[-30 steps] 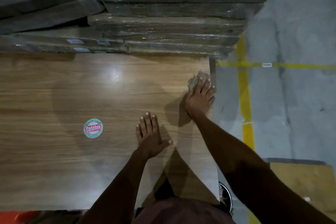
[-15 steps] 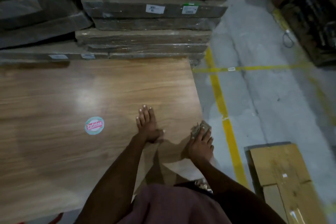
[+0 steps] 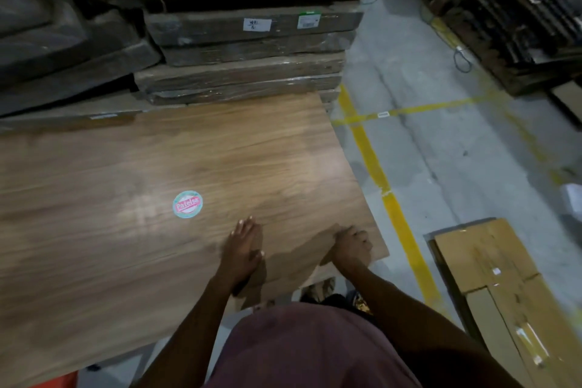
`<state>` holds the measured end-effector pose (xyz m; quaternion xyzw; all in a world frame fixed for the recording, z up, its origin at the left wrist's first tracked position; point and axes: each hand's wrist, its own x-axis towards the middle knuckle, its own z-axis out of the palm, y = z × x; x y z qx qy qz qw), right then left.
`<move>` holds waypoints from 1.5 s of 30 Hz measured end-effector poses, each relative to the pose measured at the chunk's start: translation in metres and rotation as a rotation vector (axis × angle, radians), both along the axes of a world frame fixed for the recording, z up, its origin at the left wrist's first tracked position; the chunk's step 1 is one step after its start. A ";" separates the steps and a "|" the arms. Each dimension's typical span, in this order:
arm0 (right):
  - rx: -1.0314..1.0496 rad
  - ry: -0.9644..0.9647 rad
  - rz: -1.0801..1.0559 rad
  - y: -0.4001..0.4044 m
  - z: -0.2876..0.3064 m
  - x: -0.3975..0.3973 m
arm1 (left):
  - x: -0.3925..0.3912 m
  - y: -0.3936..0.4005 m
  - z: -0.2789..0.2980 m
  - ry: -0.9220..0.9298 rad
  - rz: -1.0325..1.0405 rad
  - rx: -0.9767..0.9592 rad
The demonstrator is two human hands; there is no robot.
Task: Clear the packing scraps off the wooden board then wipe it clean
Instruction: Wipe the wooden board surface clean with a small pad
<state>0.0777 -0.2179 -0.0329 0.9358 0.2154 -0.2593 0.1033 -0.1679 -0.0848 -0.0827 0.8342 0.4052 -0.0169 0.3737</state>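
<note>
Low and right of centre in the frame, the right hand (image 3: 352,244) sits curled at the near right corner of the wooden board (image 3: 157,167); a rag may be bunched beneath it, but blur and the knuckles hide whatever it holds, so a grip cannot be confirmed. Just to its left, the left hand (image 3: 244,247) lies flat, fingers together, pointing up-frame. From both hands the unwiped board stretches away to the upper left, long axis running left to right, with a round sticker (image 3: 187,204) just beyond the left fingertips. No scraps show on it. The right hand is probably nearer the wiping.
</note>
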 end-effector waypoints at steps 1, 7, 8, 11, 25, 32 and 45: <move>0.027 0.019 0.068 0.001 0.007 -0.013 | -0.006 -0.007 -0.001 -0.010 0.013 -0.003; 0.489 0.804 -0.125 0.025 0.052 -0.059 | -0.007 -0.024 0.037 -0.235 0.288 -0.262; 0.570 0.943 -0.210 0.029 0.063 -0.065 | -0.007 -0.026 0.046 -0.292 0.368 -0.298; 0.765 1.071 -0.187 0.037 0.093 -0.082 | -0.007 -0.038 0.085 -0.477 0.546 -0.439; 0.973 1.068 -0.001 0.008 0.131 -0.180 | -0.099 -0.136 0.170 -0.864 0.981 -0.609; 0.750 1.142 0.166 0.021 0.141 -0.233 | -0.182 -0.125 0.173 -0.728 0.886 -0.560; 0.639 1.073 0.255 0.126 0.140 -0.446 | -0.379 -0.052 0.164 -1.002 1.283 -0.429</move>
